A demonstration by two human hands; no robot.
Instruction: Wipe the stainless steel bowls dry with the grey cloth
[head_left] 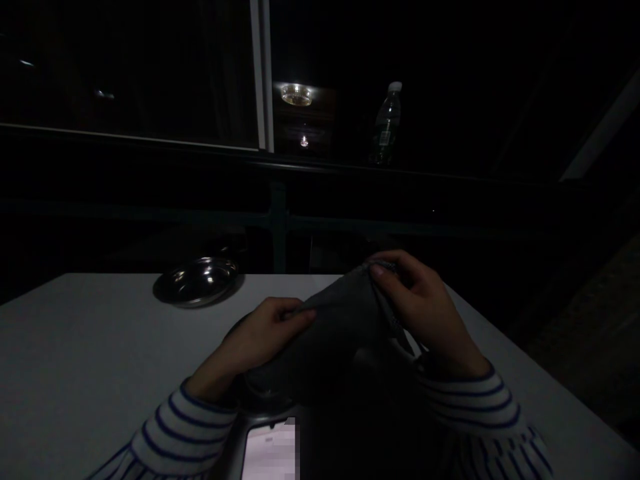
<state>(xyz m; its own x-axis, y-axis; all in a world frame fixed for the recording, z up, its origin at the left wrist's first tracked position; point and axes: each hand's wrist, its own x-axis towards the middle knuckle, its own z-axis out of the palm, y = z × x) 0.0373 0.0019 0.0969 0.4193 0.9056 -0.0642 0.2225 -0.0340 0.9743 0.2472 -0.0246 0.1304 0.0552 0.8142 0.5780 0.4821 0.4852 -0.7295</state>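
A dark grey cloth point(335, 320) is stretched between my two hands above the white table. My left hand point(265, 333) pinches its upper edge near the middle, thumb on top. At the cloth's far right corner, my right hand point(420, 300) grips it between thumb and fingers, and a fold hangs down below. Beneath the cloth and my left wrist, part of a dark, shiny rounded thing point(267, 400) shows; the cloth and the dim light hide most of it.
A shiny metal bowl point(197, 281) sits at the table's back left. A lit phone screen point(270, 450) is close to me on the white table point(100, 360). Beyond the table's far edge, a clear plastic bottle point(387, 127) stands on a ledge by the window frame point(263, 73).
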